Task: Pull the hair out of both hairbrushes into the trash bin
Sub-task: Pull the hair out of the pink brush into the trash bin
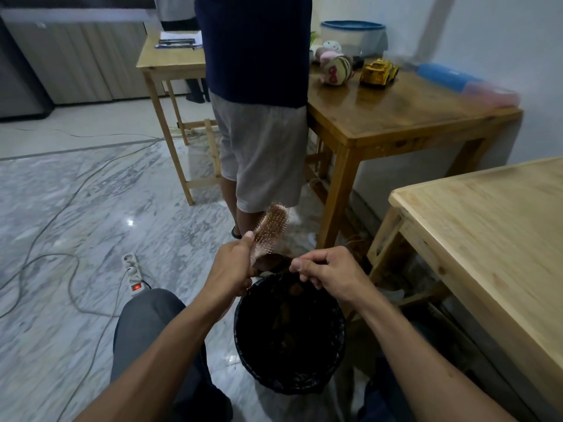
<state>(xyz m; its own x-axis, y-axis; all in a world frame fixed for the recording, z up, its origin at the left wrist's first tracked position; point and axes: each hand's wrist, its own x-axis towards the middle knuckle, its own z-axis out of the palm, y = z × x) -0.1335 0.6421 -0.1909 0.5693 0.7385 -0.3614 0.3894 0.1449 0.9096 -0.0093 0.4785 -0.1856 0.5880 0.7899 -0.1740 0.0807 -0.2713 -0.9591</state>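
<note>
The trash bin (243, 354) stands at my knees to catch what falls. Over its far rim my right hand (326, 271) pinches what looks like hair (316, 262). My left hand (231, 266) grips the hairbrush (272, 226) handle, bristles towards me for picking.

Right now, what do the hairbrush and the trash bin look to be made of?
Hairbrush: pinkish body, probably plastic, matte; fine pale bristles, wire or nylon, too blurred to say. Trash bin: lined with a black plastic bag, glossy and crinkled along the rim; the bin under it is hidden.
</note>
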